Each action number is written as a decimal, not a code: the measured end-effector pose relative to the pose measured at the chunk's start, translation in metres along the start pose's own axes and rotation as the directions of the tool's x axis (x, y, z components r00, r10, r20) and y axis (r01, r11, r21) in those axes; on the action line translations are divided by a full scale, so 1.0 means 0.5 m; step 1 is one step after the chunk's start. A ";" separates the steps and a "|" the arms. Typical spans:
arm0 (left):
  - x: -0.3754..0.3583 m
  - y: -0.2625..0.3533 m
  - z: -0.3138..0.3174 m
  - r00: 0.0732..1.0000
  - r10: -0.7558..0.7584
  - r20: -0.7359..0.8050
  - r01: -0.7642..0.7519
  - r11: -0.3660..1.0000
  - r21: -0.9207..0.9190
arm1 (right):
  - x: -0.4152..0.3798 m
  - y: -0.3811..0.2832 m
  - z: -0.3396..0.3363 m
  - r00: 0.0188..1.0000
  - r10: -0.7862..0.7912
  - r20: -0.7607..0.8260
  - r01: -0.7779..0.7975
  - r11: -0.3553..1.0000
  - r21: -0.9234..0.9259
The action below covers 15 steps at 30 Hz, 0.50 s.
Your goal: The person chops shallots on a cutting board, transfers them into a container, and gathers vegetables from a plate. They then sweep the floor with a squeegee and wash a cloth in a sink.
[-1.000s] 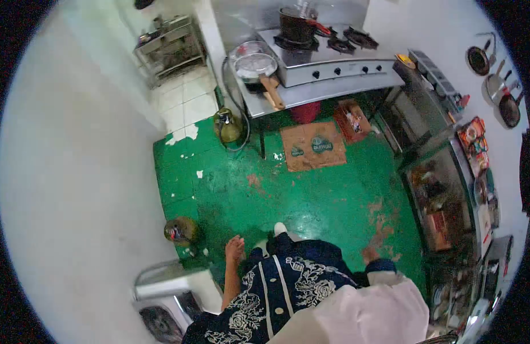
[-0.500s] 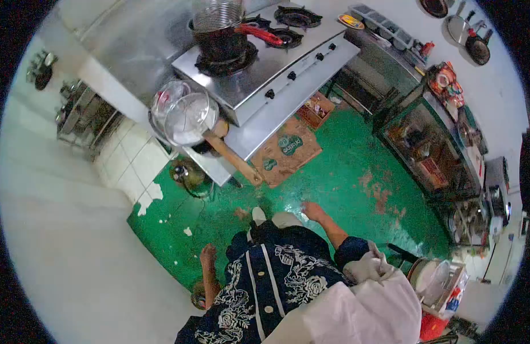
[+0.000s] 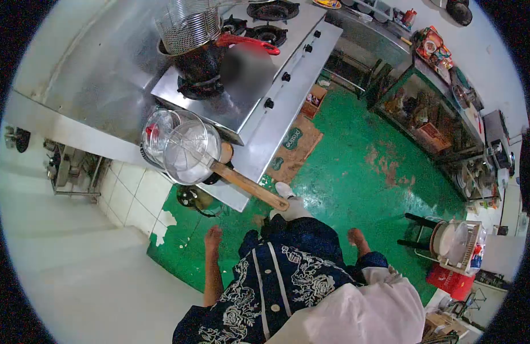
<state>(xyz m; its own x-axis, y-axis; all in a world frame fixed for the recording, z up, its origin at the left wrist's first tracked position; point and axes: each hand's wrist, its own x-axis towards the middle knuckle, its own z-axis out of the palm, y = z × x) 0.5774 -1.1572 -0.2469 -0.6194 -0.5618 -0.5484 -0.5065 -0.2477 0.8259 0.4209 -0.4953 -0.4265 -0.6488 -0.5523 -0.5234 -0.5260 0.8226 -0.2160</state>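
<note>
My left hand hangs loosely beside my body, below the counter's near corner, with nothing visible in it. On the other side, my right hand hangs over the green floor, also with nothing visible in it; its fingers look small and loosely apart. In front of me, a round mesh strainer rests on vessels at the counter's end. Its wooden handle sticks out toward me. A wire fry basket sits over a dark pot on the stove, near a red handle.
Flattened cardboard lies on the floor beside the counter. A dark shelf unit stands at the right. Nearer on the right is a stool by a dish rack. A rounded dark object stands under the counter's end.
My view has moved closer to the stove and counter, and the strainer handle now reaches over my feet. Both hands have swung at my sides; the right one hangs farther right.
</note>
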 end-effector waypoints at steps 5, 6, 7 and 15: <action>-0.035 -0.096 0.039 0.983 0.135 0.121 -0.165 0.944 0.286 | 0.093 -0.050 -0.130 0.935 0.100 -0.340 0.038 0.926 0.376; -0.028 -0.123 0.040 0.984 0.129 0.119 -0.161 0.931 0.327 | 0.094 -0.077 -0.194 0.946 0.243 -0.215 -0.112 0.867 0.486; -0.033 -0.139 0.048 0.982 0.152 0.113 -0.181 0.930 0.321 | 0.091 -0.118 -0.281 0.924 0.372 -0.087 -0.264 0.786 0.559; -0.067 -0.166 0.074 0.999 0.007 0.042 -0.011 0.995 0.100 | 0.124 -0.018 -0.263 0.969 0.223 -0.106 -0.183 0.936 0.302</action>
<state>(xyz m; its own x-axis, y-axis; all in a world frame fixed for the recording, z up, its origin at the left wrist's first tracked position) 0.6180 -1.0888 -0.3022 -0.6471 -0.5301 -0.5479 -0.5571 -0.1618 0.8145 0.3131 -0.5545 -0.3485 -0.8042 -0.3660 -0.4683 -0.2079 0.9114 -0.3553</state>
